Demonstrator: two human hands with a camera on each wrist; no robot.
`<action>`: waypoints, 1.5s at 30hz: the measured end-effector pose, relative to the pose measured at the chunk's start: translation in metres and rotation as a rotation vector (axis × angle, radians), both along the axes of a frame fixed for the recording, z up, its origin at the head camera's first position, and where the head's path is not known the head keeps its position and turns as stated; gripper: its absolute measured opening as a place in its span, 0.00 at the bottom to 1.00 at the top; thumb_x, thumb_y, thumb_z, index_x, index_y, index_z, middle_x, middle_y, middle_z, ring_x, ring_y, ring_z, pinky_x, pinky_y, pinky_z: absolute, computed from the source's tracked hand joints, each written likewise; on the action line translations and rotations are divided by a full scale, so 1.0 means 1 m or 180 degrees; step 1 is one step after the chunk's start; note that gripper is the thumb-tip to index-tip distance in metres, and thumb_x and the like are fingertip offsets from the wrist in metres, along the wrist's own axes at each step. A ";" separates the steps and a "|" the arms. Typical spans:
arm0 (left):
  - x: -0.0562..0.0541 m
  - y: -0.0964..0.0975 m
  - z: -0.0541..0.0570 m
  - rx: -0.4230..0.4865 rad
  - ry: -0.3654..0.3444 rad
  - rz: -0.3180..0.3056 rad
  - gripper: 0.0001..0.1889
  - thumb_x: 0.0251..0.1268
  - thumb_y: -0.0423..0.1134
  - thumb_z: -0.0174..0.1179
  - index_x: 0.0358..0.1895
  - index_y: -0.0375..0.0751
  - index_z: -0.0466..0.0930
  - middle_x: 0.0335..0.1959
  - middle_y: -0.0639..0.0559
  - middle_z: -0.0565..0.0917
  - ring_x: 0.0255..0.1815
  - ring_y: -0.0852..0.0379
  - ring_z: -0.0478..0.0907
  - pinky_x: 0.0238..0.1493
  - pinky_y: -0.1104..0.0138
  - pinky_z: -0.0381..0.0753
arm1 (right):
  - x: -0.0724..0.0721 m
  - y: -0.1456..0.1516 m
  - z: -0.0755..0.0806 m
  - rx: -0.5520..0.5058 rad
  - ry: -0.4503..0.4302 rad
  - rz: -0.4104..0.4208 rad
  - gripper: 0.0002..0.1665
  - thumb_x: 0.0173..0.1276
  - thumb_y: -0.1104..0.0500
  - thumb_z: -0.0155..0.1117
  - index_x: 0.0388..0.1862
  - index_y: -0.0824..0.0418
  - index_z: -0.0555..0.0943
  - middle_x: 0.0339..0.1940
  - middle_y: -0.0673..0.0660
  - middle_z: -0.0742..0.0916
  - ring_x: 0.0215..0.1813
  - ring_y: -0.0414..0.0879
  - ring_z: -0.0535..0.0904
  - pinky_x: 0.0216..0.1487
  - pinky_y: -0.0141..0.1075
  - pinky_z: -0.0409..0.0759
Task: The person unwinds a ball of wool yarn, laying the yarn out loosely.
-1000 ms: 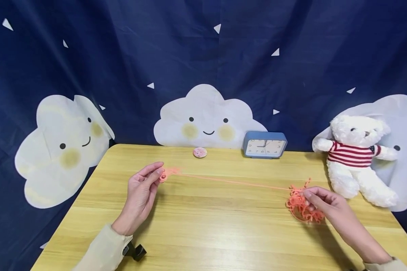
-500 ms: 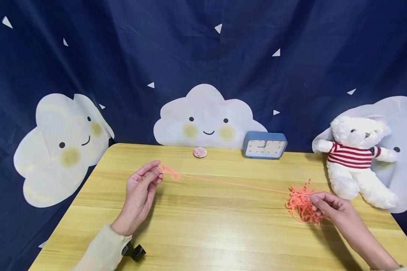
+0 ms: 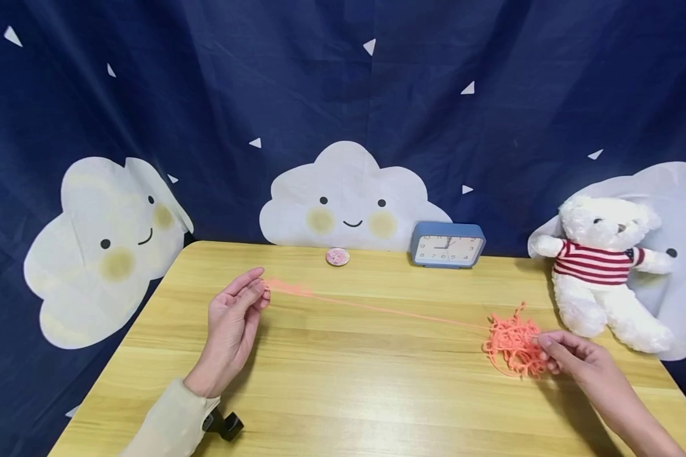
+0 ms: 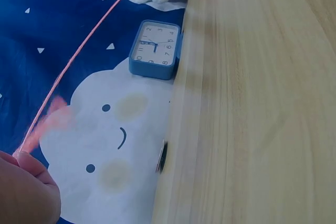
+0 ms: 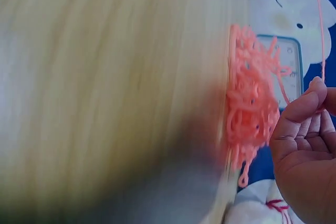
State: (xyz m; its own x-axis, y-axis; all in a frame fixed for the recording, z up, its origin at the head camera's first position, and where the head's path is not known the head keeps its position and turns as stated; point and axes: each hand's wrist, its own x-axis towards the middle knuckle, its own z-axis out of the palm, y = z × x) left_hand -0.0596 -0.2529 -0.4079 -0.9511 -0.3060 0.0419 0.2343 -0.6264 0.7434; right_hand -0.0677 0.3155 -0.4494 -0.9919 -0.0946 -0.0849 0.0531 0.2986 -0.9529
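Note:
A strand of coral-coloured yarn (image 3: 389, 310) stretches taut above the table between both hands. At the left, my left hand (image 3: 231, 327) pinches one end of it between thumb and fingertips, and a blurred loose bit of yarn dangles beside those fingertips. My right hand (image 3: 583, 365) pinches the strand at the other side, its thumb against the index finger, as the right wrist view also shows. Just left of the right fingers lies a tangled heap of the same yarn (image 3: 512, 346) on the table; part of it is hidden behind the fingertips.
A blue alarm clock (image 3: 447, 245) and a round pink-patterned disc (image 3: 337, 256) stand along the back of the wooden table (image 3: 366, 393). A white teddy bear (image 3: 594, 270) in a striped sweater sits at the back right. Behind hangs a dark blue curtain (image 3: 297, 82).
My right hand has moved right and slightly toward the front, drawing the strand longer. The left hand has shifted slightly left. The loose yarn near the left fingertips swings, and the heap has barely moved.

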 end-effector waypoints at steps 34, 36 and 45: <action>-0.001 0.002 0.001 0.0226 0.0293 -0.0225 0.28 0.73 0.11 0.45 0.74 0.25 0.64 0.37 0.43 0.81 0.36 0.53 0.80 0.38 0.70 0.84 | -0.029 0.024 0.001 0.0760 -0.0353 -0.0052 0.17 0.89 0.59 0.55 0.52 0.72 0.86 0.36 0.42 0.86 0.36 0.35 0.80 0.37 0.30 0.84; -0.002 0.003 -0.001 0.0210 0.0328 -0.0264 0.27 0.73 0.10 0.46 0.73 0.24 0.67 0.37 0.43 0.83 0.36 0.52 0.83 0.39 0.70 0.86 | -0.031 0.020 0.004 0.0828 -0.0403 0.0046 0.19 0.89 0.58 0.54 0.55 0.75 0.83 0.36 0.43 0.86 0.37 0.35 0.80 0.38 0.30 0.84; -0.003 0.007 -0.001 -0.0009 0.0344 -0.0376 0.24 0.75 0.13 0.56 0.71 0.22 0.71 0.39 0.44 0.87 0.38 0.52 0.88 0.42 0.69 0.89 | -0.021 -0.015 0.013 0.1311 0.0428 0.0139 0.25 0.85 0.63 0.59 0.72 0.77 0.73 0.65 0.74 0.75 0.42 0.33 0.78 0.35 0.34 0.82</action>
State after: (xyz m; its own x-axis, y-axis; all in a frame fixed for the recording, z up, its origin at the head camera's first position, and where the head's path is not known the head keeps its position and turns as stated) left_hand -0.0625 -0.2462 -0.4093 -0.9704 -0.1920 0.1467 0.2379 -0.6523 0.7197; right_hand -0.0889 0.3009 -0.4366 -0.9925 -0.1218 0.0054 -0.0844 0.6545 -0.7514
